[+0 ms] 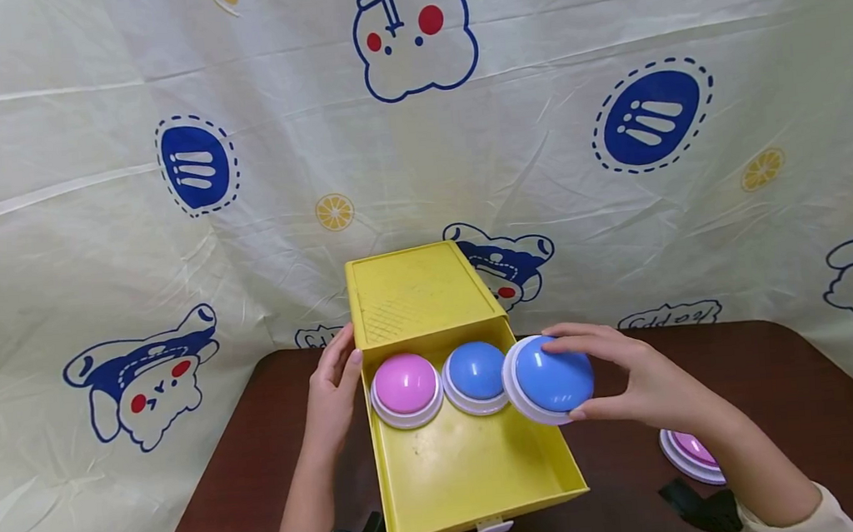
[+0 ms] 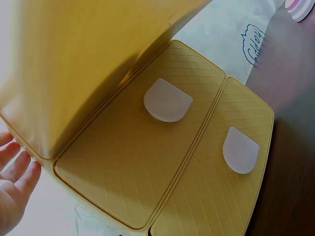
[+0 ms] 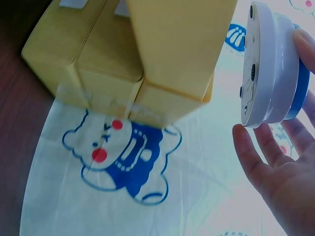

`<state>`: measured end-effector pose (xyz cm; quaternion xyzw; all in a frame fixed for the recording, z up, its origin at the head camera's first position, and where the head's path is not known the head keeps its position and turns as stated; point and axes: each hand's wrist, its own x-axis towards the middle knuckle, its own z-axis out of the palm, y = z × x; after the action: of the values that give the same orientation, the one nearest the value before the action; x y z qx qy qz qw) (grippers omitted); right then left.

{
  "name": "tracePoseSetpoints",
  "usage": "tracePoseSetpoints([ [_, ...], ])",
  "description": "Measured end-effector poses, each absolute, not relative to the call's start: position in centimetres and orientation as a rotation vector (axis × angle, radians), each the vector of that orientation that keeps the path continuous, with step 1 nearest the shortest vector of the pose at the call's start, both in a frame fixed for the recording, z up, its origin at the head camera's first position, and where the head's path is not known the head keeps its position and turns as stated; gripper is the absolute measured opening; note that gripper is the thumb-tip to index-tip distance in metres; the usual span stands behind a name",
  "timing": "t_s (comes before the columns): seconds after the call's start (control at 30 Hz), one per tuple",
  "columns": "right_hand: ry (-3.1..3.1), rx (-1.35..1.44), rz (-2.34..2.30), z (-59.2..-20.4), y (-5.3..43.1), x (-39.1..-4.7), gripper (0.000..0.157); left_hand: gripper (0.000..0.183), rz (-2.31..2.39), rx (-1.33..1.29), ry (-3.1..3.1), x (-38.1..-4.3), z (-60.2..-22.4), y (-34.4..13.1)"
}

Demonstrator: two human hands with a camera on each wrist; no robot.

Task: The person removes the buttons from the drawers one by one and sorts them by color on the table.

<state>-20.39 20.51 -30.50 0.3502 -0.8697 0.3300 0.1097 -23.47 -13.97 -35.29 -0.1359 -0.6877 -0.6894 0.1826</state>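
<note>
My right hand (image 1: 634, 375) grips a blue dome push button (image 1: 555, 375) with a white base, tilted, over the right edge of the pulled-out yellow drawer (image 1: 461, 476). The right wrist view shows the flat underside of this button's base (image 3: 255, 69), with small screws. Inside the drawer, at the back, a pink dome button (image 1: 406, 383) lies on the left beside another blue button (image 1: 477, 372). My left hand (image 1: 329, 399) rests its fingers against the left side of the yellow drawer cabinet (image 1: 421, 291), fingers fairly straight in the left wrist view.
Another pink button (image 1: 697, 452) lies on the dark brown table (image 1: 241, 489), partly behind my right forearm. Below the pulled-out drawer are two closed drawers with white handles (image 2: 168, 101). A patterned white cloth (image 1: 282, 244) hangs behind the cabinet.
</note>
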Motion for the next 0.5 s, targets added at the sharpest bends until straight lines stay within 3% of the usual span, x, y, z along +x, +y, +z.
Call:
tracePoseSetpoints([
  [0.5, -2.554, 0.824, 0.958, -33.7, 25.4, -18.5, 0.068, 0.043, -1.906, -0.436, -1.895, -25.2, -37.6, -14.5],
])
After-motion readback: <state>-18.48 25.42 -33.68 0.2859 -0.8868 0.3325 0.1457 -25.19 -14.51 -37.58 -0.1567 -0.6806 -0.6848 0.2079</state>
